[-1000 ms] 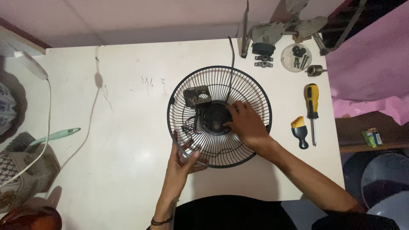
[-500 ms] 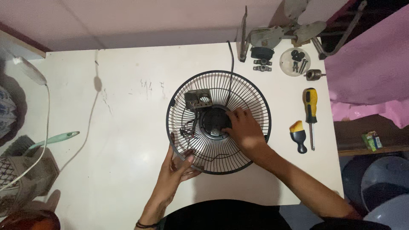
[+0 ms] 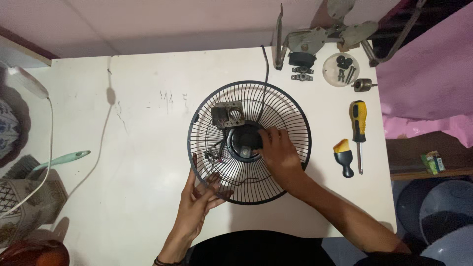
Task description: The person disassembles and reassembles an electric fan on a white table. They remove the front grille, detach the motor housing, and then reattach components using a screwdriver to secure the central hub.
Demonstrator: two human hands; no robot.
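On the white table [image 3: 148,148], the round black wire fan guard [image 3: 295,123] lies flat, left hand [image 3: 197,199] gripping its rim, right hand [image 3: 278,155] grasping the black central motor housing [image 3: 244,140]; thin wires could snag fingers.

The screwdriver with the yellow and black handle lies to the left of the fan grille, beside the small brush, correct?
Not quite. The head view shows the screwdriver lying to the right of the fan grille, not the left. It does lie beside the small brush.
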